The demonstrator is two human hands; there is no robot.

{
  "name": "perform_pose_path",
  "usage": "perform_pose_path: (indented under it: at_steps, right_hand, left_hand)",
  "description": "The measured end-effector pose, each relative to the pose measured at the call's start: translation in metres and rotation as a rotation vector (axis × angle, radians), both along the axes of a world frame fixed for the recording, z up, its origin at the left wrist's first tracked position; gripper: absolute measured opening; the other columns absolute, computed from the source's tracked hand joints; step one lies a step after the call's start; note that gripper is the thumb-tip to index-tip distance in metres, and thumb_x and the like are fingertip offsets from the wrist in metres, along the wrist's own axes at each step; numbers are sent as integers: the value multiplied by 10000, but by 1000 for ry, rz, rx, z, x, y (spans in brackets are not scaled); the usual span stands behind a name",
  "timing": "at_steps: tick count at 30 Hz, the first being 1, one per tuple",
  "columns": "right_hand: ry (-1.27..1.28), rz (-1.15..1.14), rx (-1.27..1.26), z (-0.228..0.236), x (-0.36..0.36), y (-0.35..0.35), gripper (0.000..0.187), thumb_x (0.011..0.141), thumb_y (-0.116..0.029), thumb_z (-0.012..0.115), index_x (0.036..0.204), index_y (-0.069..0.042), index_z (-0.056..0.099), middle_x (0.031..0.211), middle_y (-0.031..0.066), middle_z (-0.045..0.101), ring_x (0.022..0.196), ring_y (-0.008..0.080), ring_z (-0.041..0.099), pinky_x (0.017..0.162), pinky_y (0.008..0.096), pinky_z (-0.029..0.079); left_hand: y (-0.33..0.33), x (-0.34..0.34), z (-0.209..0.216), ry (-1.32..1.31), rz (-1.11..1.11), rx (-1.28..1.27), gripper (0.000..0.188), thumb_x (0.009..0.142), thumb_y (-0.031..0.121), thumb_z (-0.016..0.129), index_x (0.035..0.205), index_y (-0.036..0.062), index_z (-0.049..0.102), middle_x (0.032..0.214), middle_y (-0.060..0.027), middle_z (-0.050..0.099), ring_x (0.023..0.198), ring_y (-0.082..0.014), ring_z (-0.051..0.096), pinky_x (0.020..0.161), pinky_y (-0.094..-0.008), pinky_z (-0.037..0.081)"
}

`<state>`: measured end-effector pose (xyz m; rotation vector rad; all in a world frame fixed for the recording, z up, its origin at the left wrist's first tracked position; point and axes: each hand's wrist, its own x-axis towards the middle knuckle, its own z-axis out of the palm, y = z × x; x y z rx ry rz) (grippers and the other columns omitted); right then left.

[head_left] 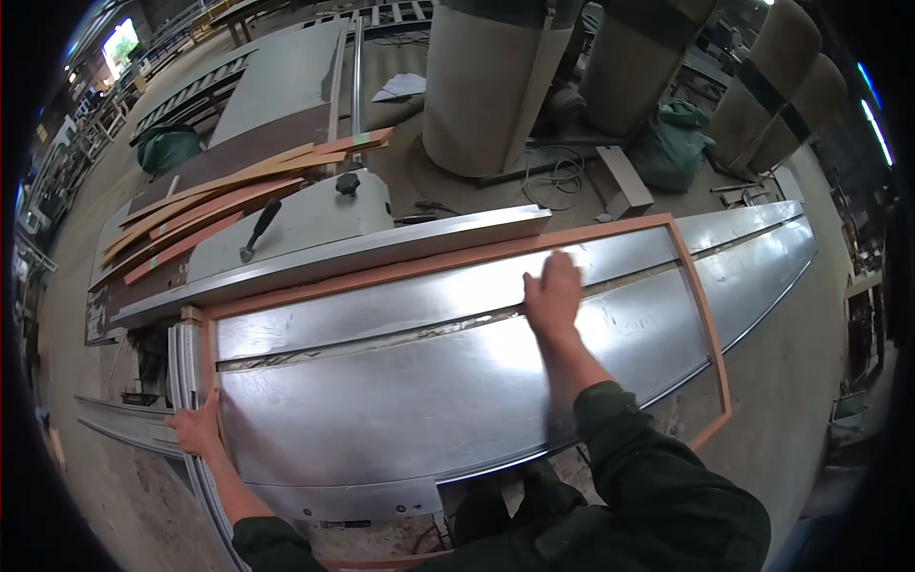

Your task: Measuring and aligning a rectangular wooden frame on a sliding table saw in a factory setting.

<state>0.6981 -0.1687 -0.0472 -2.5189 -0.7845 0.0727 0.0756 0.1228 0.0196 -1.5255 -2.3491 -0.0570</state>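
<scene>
A large rectangular frame of thin orange-brown wood strips (702,300) lies over a shiny metal machine table (381,419). Its far side runs along a straight metal fence (343,264), and its right near corner sticks out past the table's curved edge. At the frame's left side, beside an aluminium rail (186,381), my left hand (197,429) is closed around the strip, fingers over the rail and thumb on the inner side. My right hand (555,294) is over the table inside the frame, near the long slot, thumb apart from slightly bent fingers, holding nothing. My forearm hides part of the near side.
Behind the fence, a grey machine body carries a black lever (260,229) and a black knob (348,184). Loose wood strips (210,205) are piled at far left. Large dust-collector bags (486,86) stand beyond, with a green sack (670,143) and a coiled cable (558,181) on the floor.
</scene>
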Motion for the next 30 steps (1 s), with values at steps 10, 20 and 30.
perform_pose_path:
  at_steps: [10, 20, 30]
  right_hand:
    - [-233, 145, -111, -38, 57, -14, 889, 1077, -498, 599, 1598, 189, 382, 1671, 458, 352, 1626, 582, 256, 1362, 599, 173]
    - [-305, 285, -29, -17, -34, 35, 711, 1081, -481, 603, 1621, -26, 518, 1570, 588, 328, 1562, 721, 229, 1302, 721, 184]
    - [-296, 264, 9, -16, -55, 53, 758, 1023, -505, 680, 1541, 41, 590, 1516, 595, 404, 1548, 713, 285, 1307, 699, 209]
  left_hand:
    - [9, -13, -6, 38, 8, 3, 1002, 655, 846, 871, 1113, -40, 775, 1381, -251, 603, 1040, -512, 747, 874, -622, 581]
    - [31, -30, -2, 8, 92, -57, 1089, 670, 914, 815, 1181, -47, 781, 1380, -208, 617, 1135, -490, 738, 919, -616, 592]
    - [41, -60, -11, 48, 12, 20, 1019, 660, 879, 849, 1081, -48, 794, 1511, -284, 597, 1053, -516, 763, 881, -613, 605]
